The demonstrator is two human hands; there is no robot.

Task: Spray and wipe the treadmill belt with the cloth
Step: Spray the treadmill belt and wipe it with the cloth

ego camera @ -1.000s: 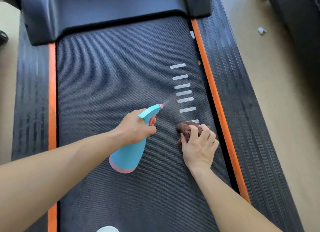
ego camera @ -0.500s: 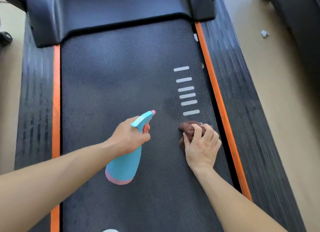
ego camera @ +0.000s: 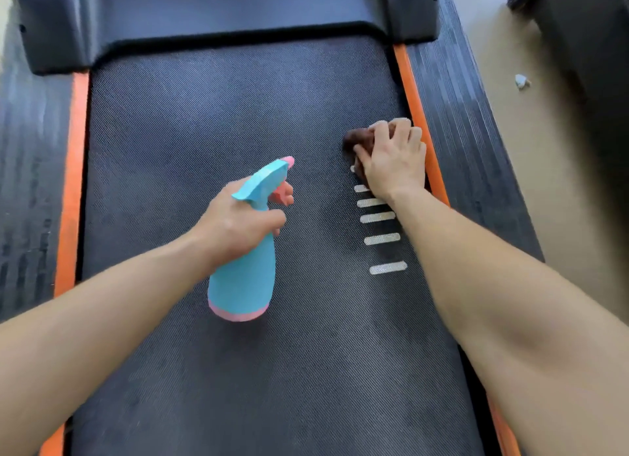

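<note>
The dark woven treadmill belt (ego camera: pixel 211 122) fills the middle of the view. My left hand (ego camera: pixel 238 217) grips the neck of a blue spray bottle (ego camera: pixel 245 278) with a pink base and pink trigger, held just above the belt, nozzle pointing away and to the right. My right hand (ego camera: pixel 394 159) holds a bunched brown cloth (ego camera: pixel 357 139) pressed on the belt near its right edge. The hand covers the far end of a row of white stripes (ego camera: pixel 383 239). Most of the cloth is hidden under the fingers.
Orange strips (ego camera: pixel 413 91) border the belt on both sides, with ribbed black side rails (ego camera: pixel 456 115) beyond them. The dark motor cover (ego camera: pixel 218 10) closes off the far end. Beige floor (ego camera: pixel 531 156) lies to the right, with a small white scrap (ego camera: pixel 521 80) and a dark wheeled object (ego camera: pixel 578 30).
My right hand has slid the cloth forward along the belt, from below the white stripes to their far end. The spray mist seen a second ago has stopped; the bottle stays in my left hand.
</note>
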